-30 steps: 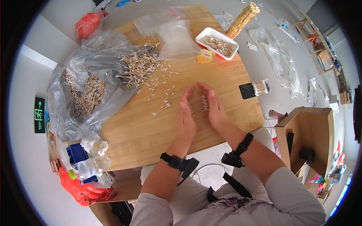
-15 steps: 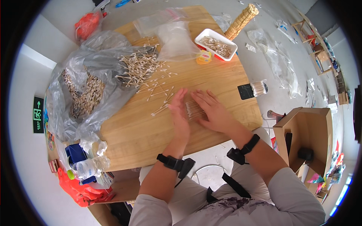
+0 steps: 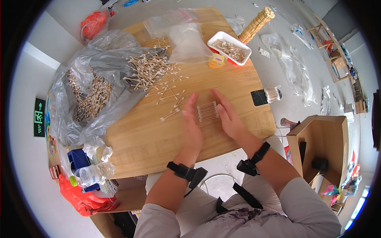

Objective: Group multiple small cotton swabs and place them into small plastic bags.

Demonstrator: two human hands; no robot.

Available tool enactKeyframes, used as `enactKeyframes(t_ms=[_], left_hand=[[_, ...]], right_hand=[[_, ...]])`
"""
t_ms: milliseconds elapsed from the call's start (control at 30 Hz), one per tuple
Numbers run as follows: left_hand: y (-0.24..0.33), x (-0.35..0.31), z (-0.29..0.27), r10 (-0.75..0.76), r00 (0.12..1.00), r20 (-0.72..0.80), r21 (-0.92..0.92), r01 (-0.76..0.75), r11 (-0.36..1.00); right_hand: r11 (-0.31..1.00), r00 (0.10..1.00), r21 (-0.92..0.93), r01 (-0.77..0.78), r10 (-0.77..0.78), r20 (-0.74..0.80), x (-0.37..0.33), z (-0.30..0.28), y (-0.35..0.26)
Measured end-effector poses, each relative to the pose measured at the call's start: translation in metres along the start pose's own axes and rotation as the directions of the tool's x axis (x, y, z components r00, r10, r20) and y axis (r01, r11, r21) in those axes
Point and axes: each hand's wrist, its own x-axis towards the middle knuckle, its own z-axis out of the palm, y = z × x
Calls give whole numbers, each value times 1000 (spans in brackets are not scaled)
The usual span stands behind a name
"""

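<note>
Centrally in frame, swab row (image 3: 207, 112) lies on the counter (image 3: 151, 144) between left hand (image 3: 192, 125) and right hand (image 3: 231, 119), palms facing, fingers straight, pinching nothing, each swab's long axis running left-right, palm to palm, both hands about equally near, contact unclear.

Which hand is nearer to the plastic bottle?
Left: the left hand is right of and above the bottle in the picture; the right hand is farther right, past the swab row.
</note>
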Motion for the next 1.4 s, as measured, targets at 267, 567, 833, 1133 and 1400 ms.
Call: enactKeyframes(t_ms=[267, 567, 833, 1133, 1400], left_hand=[[-21, 2, -2, 79, 996, 31, 28, -80, 996], [-8, 3, -2, 126, 977, 174, 436, -191, 880], [-1, -7, 6, 25, 897, 441, 870, -435, 233], [-13, -6, 2, -2, 899, 437, 888, -431, 161], [-11, -6, 1, 1, 879, 477, 871, -472, 137]], right_hand=[[909, 987, 416, 13, 56, -153, 5, 31, 3], [964, 979, 255, -73, 118, -167, -5, 4, -4], [848, 990, -521, 99, -135, -33, -42, -35, 5], [642, 953, -709, 292, -137, 269, -54, -29, 4], [613, 950, -728, 306, -143, 278, -55, -25, 7]])
